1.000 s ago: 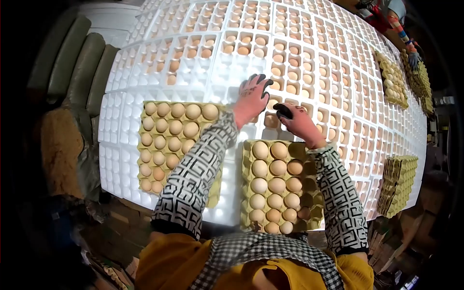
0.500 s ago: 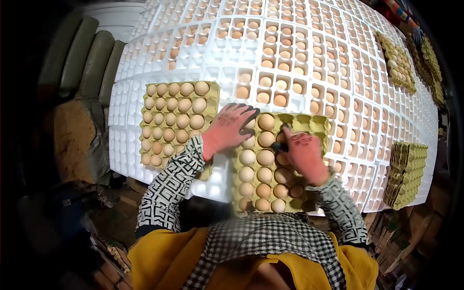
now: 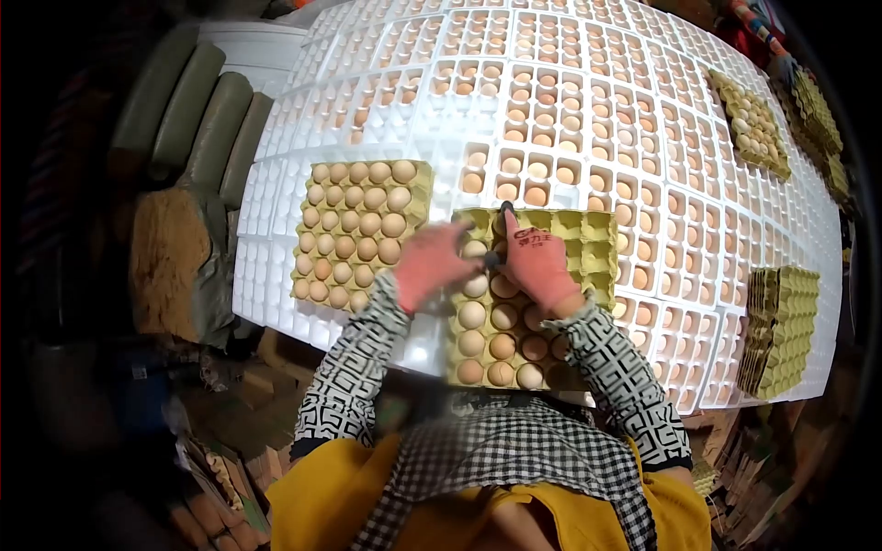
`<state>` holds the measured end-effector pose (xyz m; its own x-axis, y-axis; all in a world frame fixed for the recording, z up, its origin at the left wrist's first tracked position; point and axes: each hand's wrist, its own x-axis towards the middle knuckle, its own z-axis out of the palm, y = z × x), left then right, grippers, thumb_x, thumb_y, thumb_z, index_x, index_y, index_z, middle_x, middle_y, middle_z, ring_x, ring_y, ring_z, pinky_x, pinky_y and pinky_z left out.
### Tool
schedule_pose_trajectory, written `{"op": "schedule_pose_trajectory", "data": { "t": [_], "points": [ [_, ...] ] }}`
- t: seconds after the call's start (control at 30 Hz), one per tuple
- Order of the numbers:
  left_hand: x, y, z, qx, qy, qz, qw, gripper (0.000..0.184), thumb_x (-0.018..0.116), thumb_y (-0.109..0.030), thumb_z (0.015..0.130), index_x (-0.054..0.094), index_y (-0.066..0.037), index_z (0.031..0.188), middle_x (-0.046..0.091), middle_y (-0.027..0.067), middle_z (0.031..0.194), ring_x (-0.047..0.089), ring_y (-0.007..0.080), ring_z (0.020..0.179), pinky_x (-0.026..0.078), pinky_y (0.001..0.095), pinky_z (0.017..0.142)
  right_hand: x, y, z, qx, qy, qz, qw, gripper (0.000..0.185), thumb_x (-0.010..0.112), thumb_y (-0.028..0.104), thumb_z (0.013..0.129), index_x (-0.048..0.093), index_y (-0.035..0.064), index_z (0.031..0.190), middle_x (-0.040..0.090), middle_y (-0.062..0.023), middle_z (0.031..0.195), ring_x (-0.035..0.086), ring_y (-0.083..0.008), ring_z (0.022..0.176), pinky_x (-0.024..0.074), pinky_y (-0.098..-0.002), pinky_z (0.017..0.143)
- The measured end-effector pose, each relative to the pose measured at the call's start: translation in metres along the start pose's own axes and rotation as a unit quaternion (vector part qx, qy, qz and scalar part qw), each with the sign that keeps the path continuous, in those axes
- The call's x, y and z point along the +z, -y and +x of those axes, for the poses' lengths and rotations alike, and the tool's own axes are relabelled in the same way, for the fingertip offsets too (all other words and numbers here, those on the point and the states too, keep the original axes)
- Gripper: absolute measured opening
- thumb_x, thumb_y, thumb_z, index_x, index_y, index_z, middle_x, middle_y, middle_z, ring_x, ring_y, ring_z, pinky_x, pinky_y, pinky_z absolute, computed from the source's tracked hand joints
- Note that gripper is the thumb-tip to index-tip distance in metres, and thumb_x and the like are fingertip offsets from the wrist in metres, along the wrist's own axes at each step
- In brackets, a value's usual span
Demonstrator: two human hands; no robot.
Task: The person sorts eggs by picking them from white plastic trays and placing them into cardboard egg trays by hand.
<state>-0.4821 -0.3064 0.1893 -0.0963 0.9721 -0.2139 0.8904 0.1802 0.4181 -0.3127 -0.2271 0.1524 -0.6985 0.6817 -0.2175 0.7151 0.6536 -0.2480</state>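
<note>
A yellow-green pulp tray (image 3: 588,262) lies near my body, with eggs (image 3: 503,317) in its left and lower cups and bare cups at its upper right. My left hand (image 3: 434,264), in a pink glove with dark fingertips, is curled at the tray's upper left edge beside an egg; its fingertips are blurred. My right hand (image 3: 539,262), gloved alike, reaches over the tray's upper middle with its fingers bent down around something I cannot make out. Just beyond the tray, a white foam tray (image 3: 567,196) holds several eggs in square pockets.
Another full egg tray (image 3: 354,220) lies to the left. Stacked pulp trays (image 3: 776,331) stand at the right, and a tray of eggs (image 3: 751,124) lies at the upper right. Green rolled bundles (image 3: 188,110) are at the left. Another person's sleeve (image 3: 758,26) shows at the top right.
Several eggs now sit in the foam pockets beyond the tray. My hands first drew back to the pulp tray; since then my right hand has moved left and fewer eggs show in the tray's upper cups.
</note>
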Motion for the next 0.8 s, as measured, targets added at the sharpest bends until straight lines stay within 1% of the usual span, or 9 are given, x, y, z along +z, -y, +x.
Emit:
{"op": "schedule_pose_trajectory", "data": {
  "t": [0.13,0.2,0.3,0.4,0.43,0.57,0.67,0.73,0.8],
  "points": [
    [0.018,0.006,0.008,0.031,0.086,0.129,0.987,0.059,0.069,-0.05,0.079,0.058,-0.015,0.125,0.069,0.01,0.102,0.067,0.0279,0.095,0.053,0.0393,0.08,-0.003,-0.032,-0.026,0.016,-0.092,0.188,0.978,0.067,0.067,0.041,0.083,0.047,0.0122,0.141,0.068,-0.0106,0.096,0.068,-0.0253,0.085,0.0529,-0.0382,0.066],
    [0.02,0.007,0.008,0.053,0.089,0.149,0.983,0.057,0.069,-0.049,0.079,0.059,-0.013,0.123,0.069,0.0108,0.1,0.067,0.0283,0.095,0.053,0.0396,0.08,-0.014,-0.019,-0.021,0.032,-0.108,0.105,0.988,0.05,0.065,0.027,0.082,0.055,0.0188,0.13,0.059,-0.0155,0.108,0.064,-0.0318,0.089,0.0532,-0.0394,0.064],
    [0.004,0.014,0.014,0.065,0.072,-0.003,0.995,0.047,0.071,-0.041,0.077,0.063,-0.009,0.11,0.068,0.0133,0.096,0.063,0.032,0.097,0.05,0.0405,0.085,-0.015,-0.003,-0.002,-0.01,-0.112,-0.012,0.994,0.038,0.059,0.012,0.077,0.062,0.0167,0.114,0.052,-0.018,0.115,0.059,-0.0357,0.091,0.0538,-0.0387,0.062],
    [-0.036,0.039,0.041,-0.052,-0.02,-0.231,0.971,0.046,0.076,-0.027,0.078,0.068,-0.008,0.118,0.07,0.0114,0.087,0.065,0.0172,0.076,0.052,0.0294,0.071,-0.016,-0.007,0.009,-0.017,-0.065,-0.006,0.998,0.039,0.057,0.009,0.079,0.062,0.0169,0.117,0.054,-0.0162,0.115,0.059,-0.0347,0.093,0.054,-0.0394,0.062],
    [-0.048,0.046,0.06,-0.059,-0.08,-0.209,0.973,0.045,0.076,-0.026,0.079,0.068,-0.007,0.118,0.07,0.0102,0.086,0.064,0.0146,0.074,0.051,0.0282,0.069,-0.008,-0.012,0.01,-0.028,-0.101,-0.002,0.994,0.041,0.055,0.007,0.08,0.063,0.0173,0.119,0.055,-0.0154,0.115,0.059,-0.0349,0.092,0.054,-0.0408,0.063],
    [-0.072,0.107,0.17,-0.07,-0.136,-0.236,0.96,0.047,0.074,-0.032,0.078,0.069,-0.001,0.113,0.069,0.0103,0.077,0.065,0.017,0.068,0.051,0.03,0.068,-0.03,-0.038,0.016,0.019,-0.088,0.171,0.981,0.064,0.086,0.035,0.062,0.064,0.0157,0.119,0.059,-0.0075,0.123,0.06,-0.032,0.108,0.0511,-0.0426,0.088],
    [-0.065,0.154,0.232,-0.102,-0.052,-0.131,0.985,0.05,0.07,-0.041,0.075,0.071,0.0,0.104,0.072,0.0153,0.084,0.07,0.0256,0.077,0.053,0.0332,0.076,-0.032,-0.05,0.073,-0.017,-0.293,0.243,0.925,0.053,0.082,0.036,0.068,0.067,0.0145,0.114,0.063,-0.0084,0.117,0.062,-0.0301,0.105,0.0506,-0.0413,0.087],
    [-0.05,0.182,0.26,-0.118,0.049,0.031,0.991,0.048,0.066,-0.043,0.074,0.072,-0.002,0.097,0.071,0.0191,0.102,0.068,0.0323,0.096,0.052,0.0397,0.086,-0.058,-0.036,0.141,0.068,-0.188,0.25,0.947,0.051,0.078,0.04,0.073,0.066,0.0145,0.115,0.062,-0.009,0.121,0.063,-0.031,0.103,0.0505,-0.0413,0.085],
    [-0.058,0.18,0.264,-0.146,-0.018,-0.054,0.988,0.05,0.066,-0.043,0.073,0.071,-0.001,0.101,0.07,0.0194,0.103,0.067,0.033,0.098,0.051,0.04,0.088,-0.035,-0.034,0.212,0.025,-0.163,0.251,0.954,0.048,0.074,0.042,0.078,0.064,0.0152,0.117,0.063,-0.0101,0.117,0.063,-0.0309,0.101,0.0511,-0.0414,0.083]
  ]
}}
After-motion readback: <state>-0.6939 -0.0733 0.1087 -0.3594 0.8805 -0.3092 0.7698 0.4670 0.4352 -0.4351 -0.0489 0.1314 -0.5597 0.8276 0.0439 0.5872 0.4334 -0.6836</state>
